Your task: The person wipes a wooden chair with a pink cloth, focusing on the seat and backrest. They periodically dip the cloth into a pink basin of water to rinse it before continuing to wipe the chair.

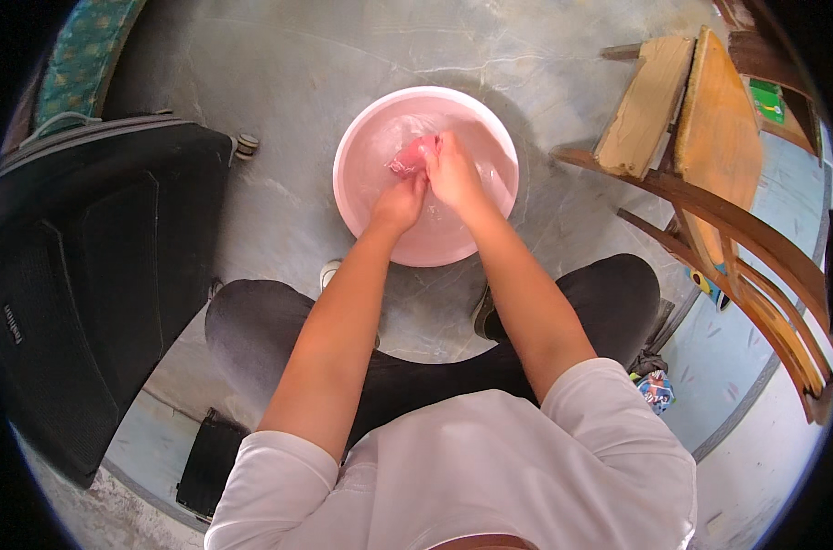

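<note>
In front of me a round pink plastic basin (426, 251) stands on the floor, with what looks like water inside. Over its middle, both my hands meet on a small wet pink cloth (411, 157). My right hand (452, 168) grips it from the right side, fingers curled around its upper end. Just below, my left hand (399, 205) is closed on the cloth's lower edge, its fingertips partly hidden. The cloth is bunched, and its exact shape cannot be made out.
A large black suitcase (107, 275) with wheels stands close on my left. To my right is a wooden chair (722, 130) with its legs and curved rails towards me. My bent knees flank the basin. A black case (211, 464) sits behind on the left.
</note>
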`<control>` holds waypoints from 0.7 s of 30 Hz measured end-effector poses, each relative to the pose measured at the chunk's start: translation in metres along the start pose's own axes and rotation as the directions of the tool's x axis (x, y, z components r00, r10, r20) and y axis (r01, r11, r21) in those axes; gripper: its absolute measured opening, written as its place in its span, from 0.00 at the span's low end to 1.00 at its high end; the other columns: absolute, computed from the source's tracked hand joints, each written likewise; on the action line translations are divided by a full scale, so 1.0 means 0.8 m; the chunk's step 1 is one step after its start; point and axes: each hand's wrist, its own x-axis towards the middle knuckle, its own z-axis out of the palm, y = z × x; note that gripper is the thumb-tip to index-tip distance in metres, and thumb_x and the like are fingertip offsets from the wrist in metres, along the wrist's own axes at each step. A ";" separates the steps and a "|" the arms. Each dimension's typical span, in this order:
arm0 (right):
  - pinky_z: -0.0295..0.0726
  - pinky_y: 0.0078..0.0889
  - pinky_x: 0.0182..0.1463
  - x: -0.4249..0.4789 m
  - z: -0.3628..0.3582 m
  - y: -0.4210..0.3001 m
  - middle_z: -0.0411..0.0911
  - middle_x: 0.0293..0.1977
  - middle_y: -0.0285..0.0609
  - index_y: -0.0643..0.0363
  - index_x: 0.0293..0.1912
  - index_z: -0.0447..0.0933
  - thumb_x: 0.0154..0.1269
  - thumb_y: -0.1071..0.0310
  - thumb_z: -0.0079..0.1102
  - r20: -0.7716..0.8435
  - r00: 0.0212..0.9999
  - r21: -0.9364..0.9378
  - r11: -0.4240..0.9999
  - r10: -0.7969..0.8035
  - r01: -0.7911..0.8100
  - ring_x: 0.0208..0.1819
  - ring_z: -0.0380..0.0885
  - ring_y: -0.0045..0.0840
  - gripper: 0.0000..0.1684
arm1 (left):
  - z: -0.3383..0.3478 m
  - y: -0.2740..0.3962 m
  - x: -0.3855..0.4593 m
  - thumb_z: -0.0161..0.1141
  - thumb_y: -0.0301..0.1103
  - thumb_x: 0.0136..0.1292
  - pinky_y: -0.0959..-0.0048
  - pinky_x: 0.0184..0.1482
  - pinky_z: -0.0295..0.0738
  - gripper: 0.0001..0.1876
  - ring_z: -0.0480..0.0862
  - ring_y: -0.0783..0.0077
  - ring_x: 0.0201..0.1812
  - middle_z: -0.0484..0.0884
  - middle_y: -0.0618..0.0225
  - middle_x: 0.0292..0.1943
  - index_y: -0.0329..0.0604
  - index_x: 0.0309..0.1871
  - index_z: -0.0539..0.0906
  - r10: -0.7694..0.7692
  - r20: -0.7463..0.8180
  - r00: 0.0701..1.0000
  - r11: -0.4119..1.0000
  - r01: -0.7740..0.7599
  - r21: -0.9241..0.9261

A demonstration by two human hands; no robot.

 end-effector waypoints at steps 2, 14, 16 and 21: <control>0.81 0.55 0.56 -0.029 -0.034 -0.032 0.83 0.50 0.63 0.66 0.54 0.74 0.81 0.53 0.59 0.114 0.993 0.080 0.996 0.021 -0.030 0.52 0.84 0.58 0.23 | -0.001 0.019 -0.008 0.41 0.61 0.84 0.49 0.69 0.78 0.30 0.85 0.58 0.67 0.86 0.67 0.67 0.52 0.70 0.80 -0.168 0.104 0.980 0.613 0.186 -0.768; 0.80 0.56 0.58 -0.104 -0.138 -0.083 0.84 0.49 0.52 0.58 0.52 0.76 0.66 0.73 0.64 0.275 0.895 0.078 0.936 -0.352 0.344 0.54 0.81 0.54 0.16 | -0.006 0.075 -0.068 0.56 0.47 0.81 0.62 0.53 0.88 0.16 0.89 0.68 0.48 0.89 0.65 0.49 0.45 0.57 0.84 0.291 0.212 0.933 0.093 0.192 -0.977; 0.81 0.53 0.60 -0.101 -0.160 -0.096 0.84 0.51 0.52 0.59 0.55 0.77 0.63 0.76 0.63 0.338 0.883 0.140 0.945 -0.327 0.296 0.57 0.81 0.51 0.19 | -0.014 0.084 -0.080 0.58 0.46 0.81 0.61 0.53 0.88 0.16 0.89 0.67 0.49 0.88 0.65 0.51 0.45 0.59 0.83 0.266 0.210 0.941 0.102 0.189 -0.977; 0.77 0.49 0.72 -0.083 -0.181 -0.082 0.79 0.64 0.51 0.57 0.68 0.73 0.60 0.77 0.66 0.209 0.929 -0.026 0.947 -0.307 0.319 0.69 0.75 0.50 0.35 | -0.041 0.091 -0.113 0.58 0.48 0.83 0.68 0.39 0.86 0.17 0.84 0.71 0.37 0.83 0.71 0.40 0.45 0.62 0.81 0.156 0.225 0.962 0.218 0.189 -0.958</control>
